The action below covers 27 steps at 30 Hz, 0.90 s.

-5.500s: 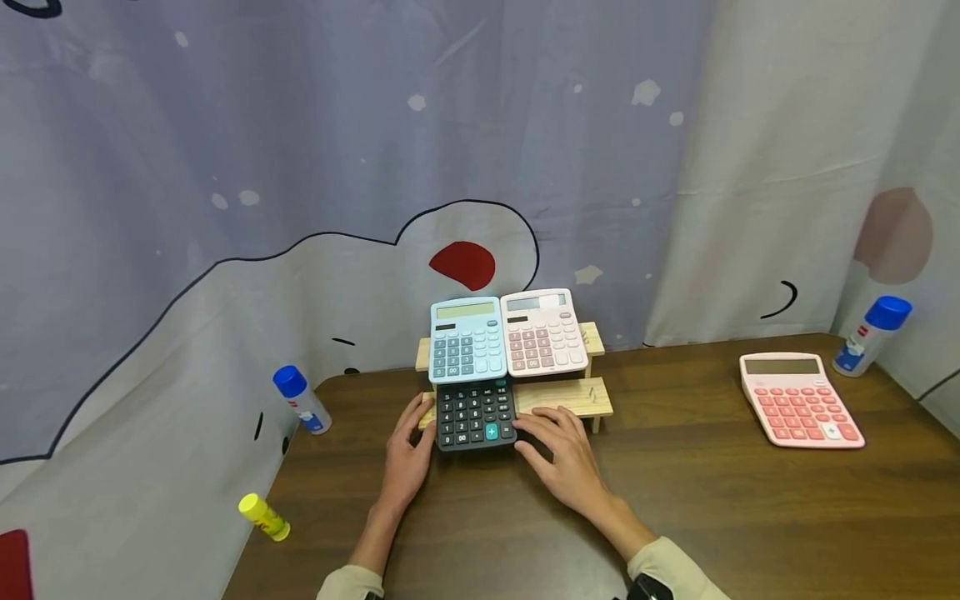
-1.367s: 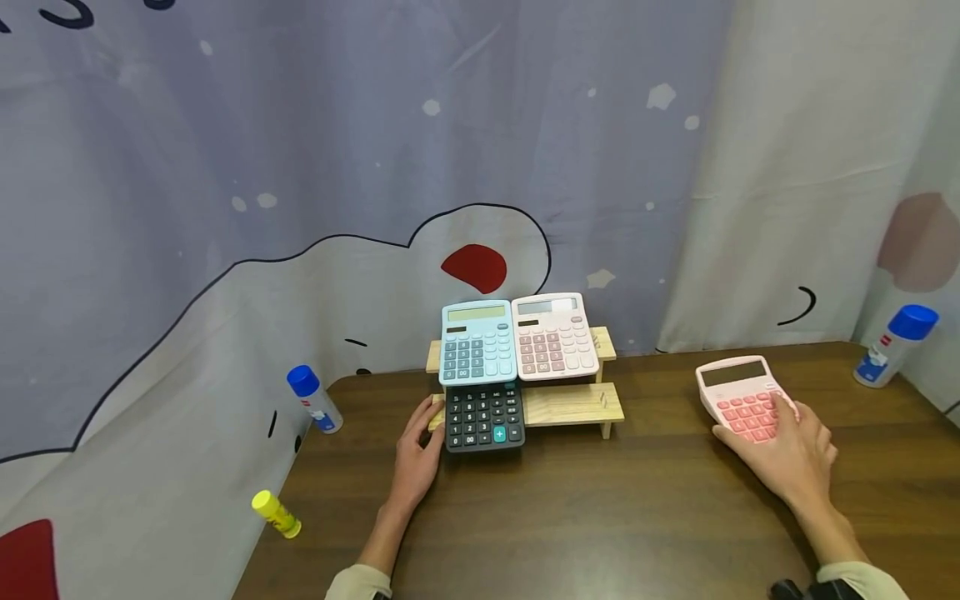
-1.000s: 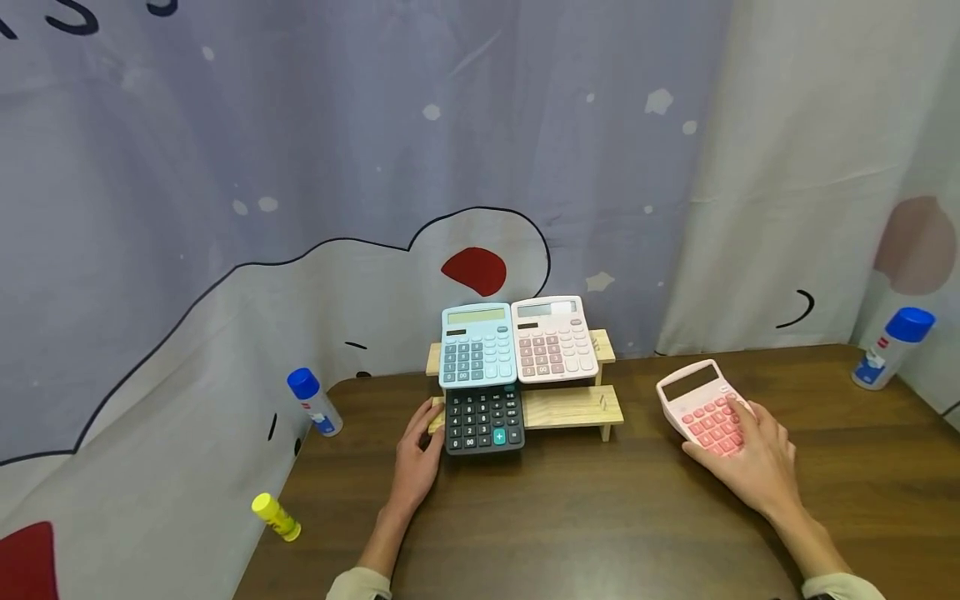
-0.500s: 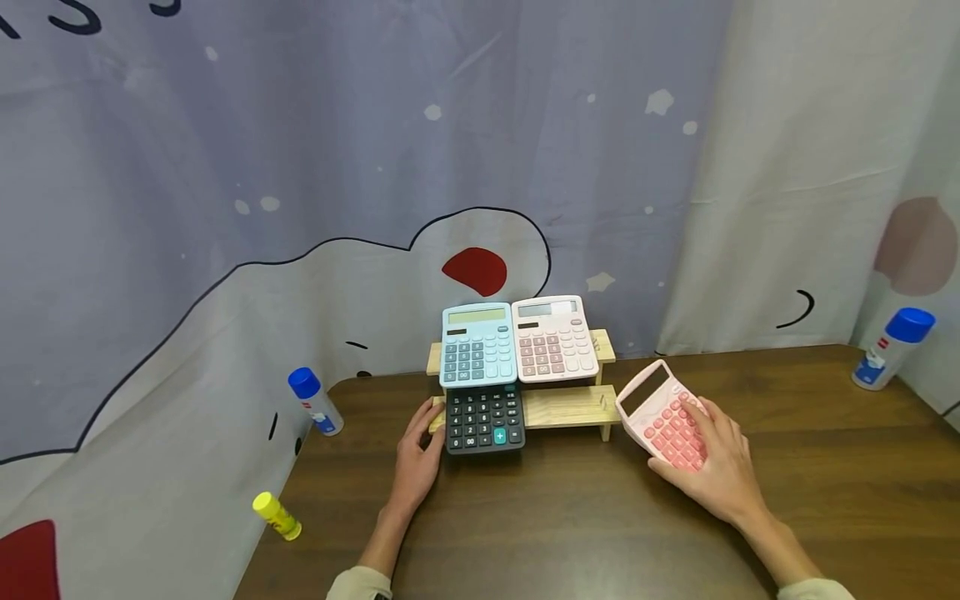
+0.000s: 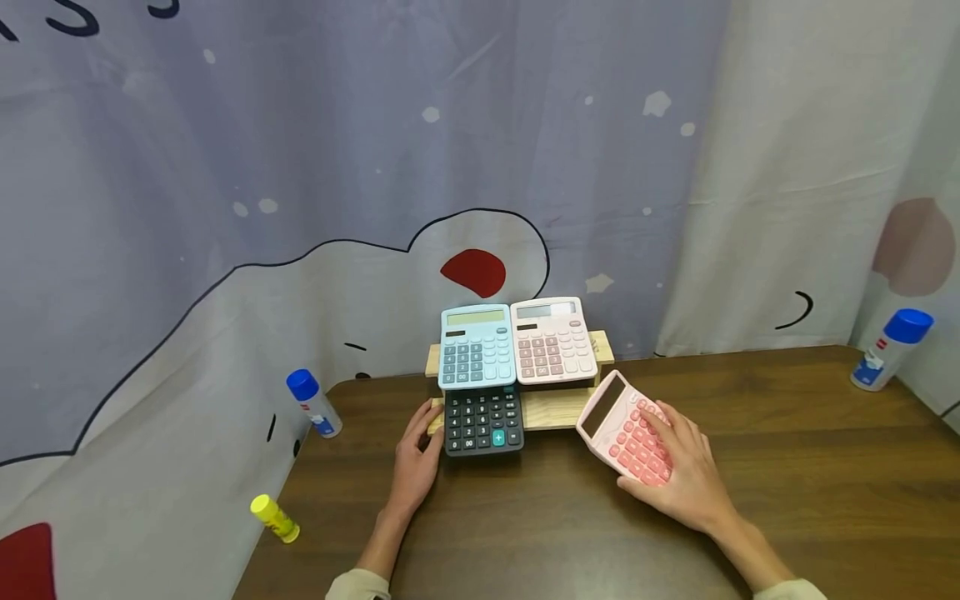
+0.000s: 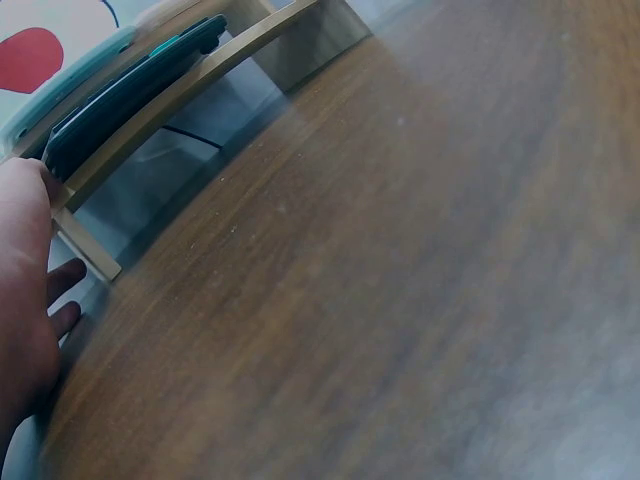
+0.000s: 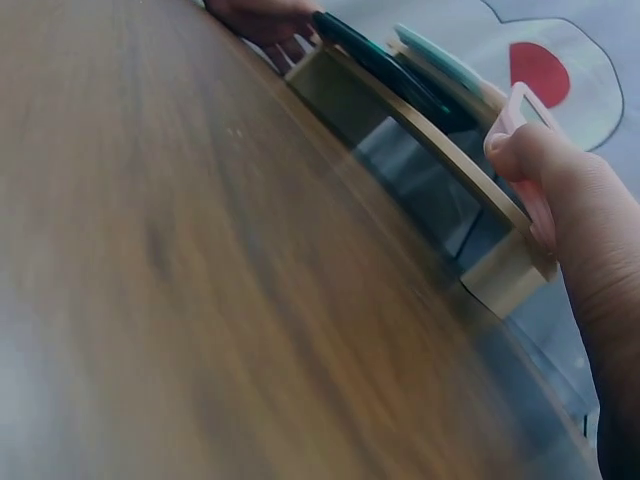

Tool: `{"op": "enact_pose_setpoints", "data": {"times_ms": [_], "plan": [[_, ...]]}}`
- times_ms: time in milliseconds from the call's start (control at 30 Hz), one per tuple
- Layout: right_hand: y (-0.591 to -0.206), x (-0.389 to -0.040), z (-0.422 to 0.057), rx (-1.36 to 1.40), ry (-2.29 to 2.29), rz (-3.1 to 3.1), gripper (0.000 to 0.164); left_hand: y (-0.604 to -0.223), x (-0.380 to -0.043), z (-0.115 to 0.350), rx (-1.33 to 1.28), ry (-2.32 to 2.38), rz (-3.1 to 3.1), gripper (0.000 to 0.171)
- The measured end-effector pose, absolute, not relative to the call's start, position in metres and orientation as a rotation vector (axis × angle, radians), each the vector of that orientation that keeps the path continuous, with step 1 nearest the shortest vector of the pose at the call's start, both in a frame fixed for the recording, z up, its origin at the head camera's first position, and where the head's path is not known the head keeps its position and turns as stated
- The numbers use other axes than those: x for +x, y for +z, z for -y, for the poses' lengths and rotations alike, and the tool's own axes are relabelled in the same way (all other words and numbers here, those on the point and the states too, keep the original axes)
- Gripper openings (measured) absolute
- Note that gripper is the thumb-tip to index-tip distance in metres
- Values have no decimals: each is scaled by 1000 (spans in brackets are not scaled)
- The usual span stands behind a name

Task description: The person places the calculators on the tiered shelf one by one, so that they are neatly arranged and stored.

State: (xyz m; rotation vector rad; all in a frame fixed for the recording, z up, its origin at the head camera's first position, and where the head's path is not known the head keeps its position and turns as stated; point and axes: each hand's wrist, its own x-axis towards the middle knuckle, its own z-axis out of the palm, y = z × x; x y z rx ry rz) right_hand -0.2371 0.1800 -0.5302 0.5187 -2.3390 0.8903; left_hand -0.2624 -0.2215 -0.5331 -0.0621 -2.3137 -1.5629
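Note:
My right hand (image 5: 678, 475) holds a pink calculator (image 5: 626, 429) by its lower right part, thumb at the near edge and fingers over the keys. Its tilted upper end overlaps the right end of the lower shelf of a two-tier wooden stand (image 5: 555, 408); contact is unclear. My left hand (image 5: 415, 467) rests at that shelf's left end, fingertips beside a black calculator (image 5: 483, 422) standing there. In the left wrist view, two fingers (image 6: 66, 280) hang loose past the stand's end. On the upper tier, a light blue calculator (image 5: 477, 346) and a pale pink-white calculator (image 5: 553, 340) lean side by side.
A blue-capped glue stick (image 5: 315, 404) stands at the table's left edge, a yellow glue stick (image 5: 275, 518) nearer me. Another blue-capped glue stick (image 5: 891, 350) is at the far right. A printed curtain (image 5: 337, 167) hangs behind the brown table (image 5: 525, 533).
My right hand left the black calculator, took hold of the pink calculator at the right, and carried it left to the stand, turning it on the way. My left hand stayed at the shelf.

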Motion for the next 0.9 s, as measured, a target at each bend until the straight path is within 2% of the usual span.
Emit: {"op": "enact_pose_setpoints", "data": {"times_ms": [667,900], "plan": [[-529,-245,-141,592,769,2349,102,-534,-263,222,-67,-1547,2313,37],[-527,-246,-131,550,794,2328,87,-534,-263,222,-74,-1553,2306,37]]}}
